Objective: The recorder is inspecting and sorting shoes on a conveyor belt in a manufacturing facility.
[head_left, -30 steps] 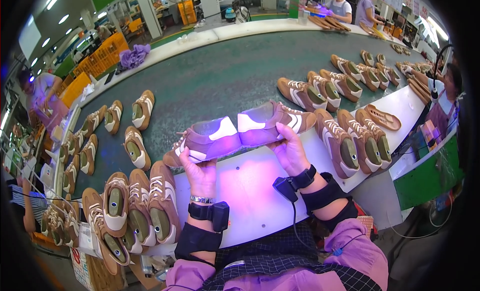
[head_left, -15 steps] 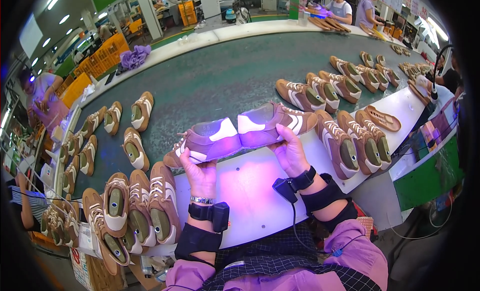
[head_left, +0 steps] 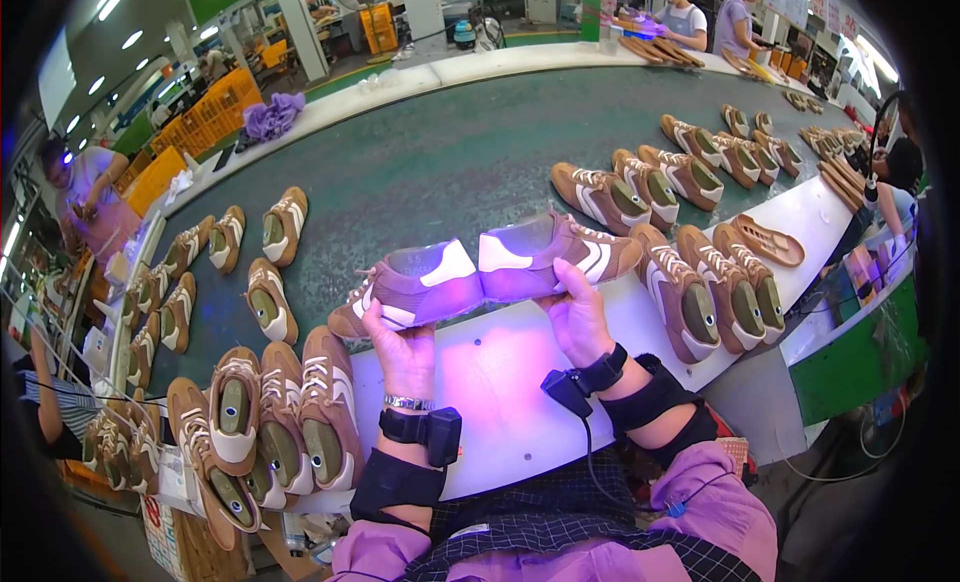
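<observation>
My left hand (head_left: 402,350) is closed round a brown sneaker (head_left: 405,294) with white laces and a white heel patch, its toe to the left. A matching sneaker (head_left: 548,265), toe to the right, is gripped by my right hand (head_left: 578,317), thumb on its near side. The two shoes are held up heel to heel, with their heels almost touching, above a white board (head_left: 400,382). Purple light falls on their near sides and on the board below. My fingers under the shoes are mostly hidden.
Brown sneakers (head_left: 330,407) crowd the board's left end; others (head_left: 680,292) stand at its right, beside a loose sole (head_left: 768,240). More shoes (head_left: 285,227) sit on the green conveyor belt (head_left: 430,152). Co-workers (head_left: 90,197) work at the far left and far right.
The right-hand sneaker has shifted very slightly right and down with my right hand. Both hands keep their hold, and the heels remain together.
</observation>
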`<state>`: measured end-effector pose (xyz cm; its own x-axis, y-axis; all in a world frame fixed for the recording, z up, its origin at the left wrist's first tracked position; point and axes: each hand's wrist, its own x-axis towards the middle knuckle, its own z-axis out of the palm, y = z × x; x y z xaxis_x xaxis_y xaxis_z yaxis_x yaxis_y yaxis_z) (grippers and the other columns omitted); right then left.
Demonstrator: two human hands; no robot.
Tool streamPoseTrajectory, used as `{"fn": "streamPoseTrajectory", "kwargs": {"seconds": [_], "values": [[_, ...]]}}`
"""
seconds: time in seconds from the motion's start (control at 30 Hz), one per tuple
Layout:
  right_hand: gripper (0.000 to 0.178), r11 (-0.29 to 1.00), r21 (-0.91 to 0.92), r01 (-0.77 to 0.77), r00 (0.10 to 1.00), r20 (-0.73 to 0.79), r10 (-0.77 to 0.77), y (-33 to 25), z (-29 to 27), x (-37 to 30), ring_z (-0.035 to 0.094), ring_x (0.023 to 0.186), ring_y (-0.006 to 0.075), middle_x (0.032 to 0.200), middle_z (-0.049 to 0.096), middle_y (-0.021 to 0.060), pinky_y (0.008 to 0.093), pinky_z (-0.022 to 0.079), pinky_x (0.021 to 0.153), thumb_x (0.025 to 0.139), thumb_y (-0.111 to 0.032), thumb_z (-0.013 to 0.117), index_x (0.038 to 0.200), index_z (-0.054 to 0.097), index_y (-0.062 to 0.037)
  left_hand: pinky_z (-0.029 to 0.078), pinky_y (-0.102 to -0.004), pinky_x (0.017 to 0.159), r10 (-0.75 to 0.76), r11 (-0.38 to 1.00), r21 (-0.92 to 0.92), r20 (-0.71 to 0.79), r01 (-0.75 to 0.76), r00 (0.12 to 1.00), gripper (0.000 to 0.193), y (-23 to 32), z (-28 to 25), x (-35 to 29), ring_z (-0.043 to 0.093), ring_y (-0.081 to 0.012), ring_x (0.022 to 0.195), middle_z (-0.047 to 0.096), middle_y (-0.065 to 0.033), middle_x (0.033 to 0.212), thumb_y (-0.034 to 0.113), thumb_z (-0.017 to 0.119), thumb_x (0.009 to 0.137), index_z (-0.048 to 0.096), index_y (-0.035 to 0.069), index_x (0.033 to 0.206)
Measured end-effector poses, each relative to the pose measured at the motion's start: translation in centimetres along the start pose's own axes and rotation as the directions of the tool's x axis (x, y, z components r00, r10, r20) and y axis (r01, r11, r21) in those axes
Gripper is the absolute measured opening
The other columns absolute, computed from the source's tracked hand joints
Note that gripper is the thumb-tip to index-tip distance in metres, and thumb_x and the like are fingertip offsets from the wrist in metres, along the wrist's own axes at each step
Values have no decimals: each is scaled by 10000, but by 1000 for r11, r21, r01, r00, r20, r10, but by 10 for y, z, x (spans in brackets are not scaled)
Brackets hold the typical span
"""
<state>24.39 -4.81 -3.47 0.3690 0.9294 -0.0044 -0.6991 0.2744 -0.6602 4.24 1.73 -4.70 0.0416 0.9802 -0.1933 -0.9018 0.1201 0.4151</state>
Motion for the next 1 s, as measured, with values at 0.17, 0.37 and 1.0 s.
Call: {"fn": "streamPoseTrajectory", "kwargs": {"seconds": [0.17,0.37,1.0], "values": [[374,998,-65,8,999,50,-5,-3,4,-1,556,1043,208,1124,573,85,389,426,955,847,-190,596,1166,490,-27,462,-421,897,84,994,72,-71,-79,994,506,7,0,1,516,-224,1094,532,-52,1191,381,553,812,468,113,1233],[353,992,-128,-5,999,50,11,-8,5,0,586,969,171,1072,581,63,378,490,847,837,-155,603,1155,484,-58,468,-358,899,114,986,121,4,-114,993,474,13,3,-3,542,-190,1060,544,-52,1159,342,555,832,457,72,1209],[480,963,99,-249,955,189,227,-1,4,-5,583,997,217,1114,587,115,355,454,911,827,-266,563,1218,466,-5,383,-399,1001,-122,992,5,356,128,927,509,1,17,-17,505,-253,1142,532,-105,1218,400,369,876,458,67,1250]]}}
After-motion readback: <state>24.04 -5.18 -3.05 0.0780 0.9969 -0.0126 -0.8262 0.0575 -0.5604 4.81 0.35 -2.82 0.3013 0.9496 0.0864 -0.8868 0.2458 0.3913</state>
